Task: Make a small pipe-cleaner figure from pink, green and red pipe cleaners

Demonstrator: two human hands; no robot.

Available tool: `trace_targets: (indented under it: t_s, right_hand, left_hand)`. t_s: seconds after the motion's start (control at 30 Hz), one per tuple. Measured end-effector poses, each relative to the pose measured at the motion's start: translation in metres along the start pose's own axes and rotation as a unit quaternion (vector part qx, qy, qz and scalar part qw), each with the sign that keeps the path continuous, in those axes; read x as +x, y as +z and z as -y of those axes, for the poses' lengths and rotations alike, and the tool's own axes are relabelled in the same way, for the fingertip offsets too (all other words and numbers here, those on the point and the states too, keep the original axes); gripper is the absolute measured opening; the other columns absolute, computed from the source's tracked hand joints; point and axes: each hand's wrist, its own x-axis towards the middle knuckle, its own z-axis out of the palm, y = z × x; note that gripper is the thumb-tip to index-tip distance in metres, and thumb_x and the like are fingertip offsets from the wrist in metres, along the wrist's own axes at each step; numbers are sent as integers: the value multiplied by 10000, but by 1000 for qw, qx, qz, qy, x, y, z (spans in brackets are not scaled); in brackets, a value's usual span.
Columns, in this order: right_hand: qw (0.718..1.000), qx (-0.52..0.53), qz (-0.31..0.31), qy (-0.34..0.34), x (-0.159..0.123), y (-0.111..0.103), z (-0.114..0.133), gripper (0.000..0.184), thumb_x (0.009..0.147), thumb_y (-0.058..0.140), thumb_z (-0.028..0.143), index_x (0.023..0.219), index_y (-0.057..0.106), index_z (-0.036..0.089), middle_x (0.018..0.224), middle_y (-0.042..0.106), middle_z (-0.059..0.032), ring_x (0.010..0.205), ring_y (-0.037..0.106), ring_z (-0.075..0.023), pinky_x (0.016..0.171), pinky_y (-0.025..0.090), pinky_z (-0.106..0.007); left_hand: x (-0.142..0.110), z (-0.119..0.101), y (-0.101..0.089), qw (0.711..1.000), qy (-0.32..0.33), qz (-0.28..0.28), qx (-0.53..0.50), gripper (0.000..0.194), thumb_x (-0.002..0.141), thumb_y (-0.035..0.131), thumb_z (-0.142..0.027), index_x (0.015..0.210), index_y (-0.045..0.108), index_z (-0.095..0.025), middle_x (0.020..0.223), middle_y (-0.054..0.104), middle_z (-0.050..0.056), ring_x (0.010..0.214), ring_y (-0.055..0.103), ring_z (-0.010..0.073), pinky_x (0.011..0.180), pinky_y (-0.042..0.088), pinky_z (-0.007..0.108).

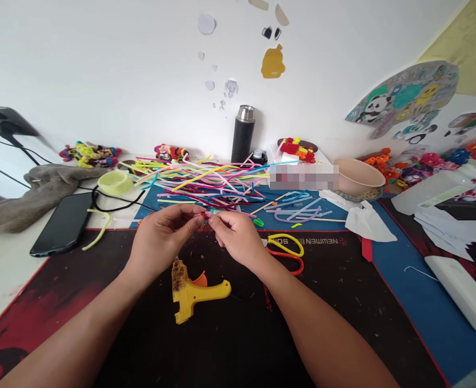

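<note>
My left hand (163, 234) and my right hand (238, 237) meet above the black and red desk mat (343, 285). Both pinch a small red pipe cleaner piece (204, 215) between their fingertips. A loose end of red pipe cleaner (267, 297) trails down under my right wrist. A yellow glue gun (193, 291) lies on the mat just below my hands. Red and yellow scissors (288, 253) lie right of my right hand.
A heap of coloured pipe cleaners (205, 180) lies behind my hands. A black phone (62, 223), a yellow tape roll (116, 182) and grey cloth (40, 194) sit left. A black flask (243, 134), a beige bowl (359, 178), tissue (369, 223) and papers (452, 221) are right.
</note>
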Motion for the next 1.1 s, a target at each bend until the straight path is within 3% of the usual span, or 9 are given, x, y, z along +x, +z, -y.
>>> trace_targets:
  t_s: [0.33, 0.53, 0.8, 1.1]
  right_hand:
    - [998, -67, 9, -16, -5, 4, 9, 413, 1085, 561, 321, 687, 527, 216, 631, 569, 36, 612, 485, -138, 607, 281, -290]
    - [993, -110, -14, -46, -5, 1, 12, 367, 1063, 603, 261, 701, 583, 203, 662, 588, 32, 636, 470, -133, 628, 279, -288]
    - [967, -242, 1, -75, -5, -7, 14, 337, 1080, 607, 260, 754, 659, 196, 705, 669, -2, 659, 526, -148, 645, 262, -307]
    - [970, -232, -25, -69, -4, -17, 17, 382, 1067, 626, 321, 707, 641, 198, 656, 621, 20, 624, 473, -132, 627, 252, -301]
  left_hand:
    - [7, 5, -5, 996, -4, -62, 70, 289, 861, 794, -495, 967, 815, -227, 892, 838, 39, 738, 748, 206, 649, 575, 273]
    - [9, 4, -11, 971, 59, -61, 222, 227, 900, 699, -422, 981, 825, -252, 915, 849, 25, 785, 769, 231, 784, 604, 322]
    - [11, 8, -8, 961, 100, 68, 250, 220, 923, 633, -387, 908, 811, -259, 910, 844, 39, 788, 767, 245, 737, 569, 322]
    - [8, 6, -11, 977, 44, 145, 147, 164, 918, 703, -398, 925, 792, -261, 895, 809, 11, 804, 722, 221, 754, 553, 304]
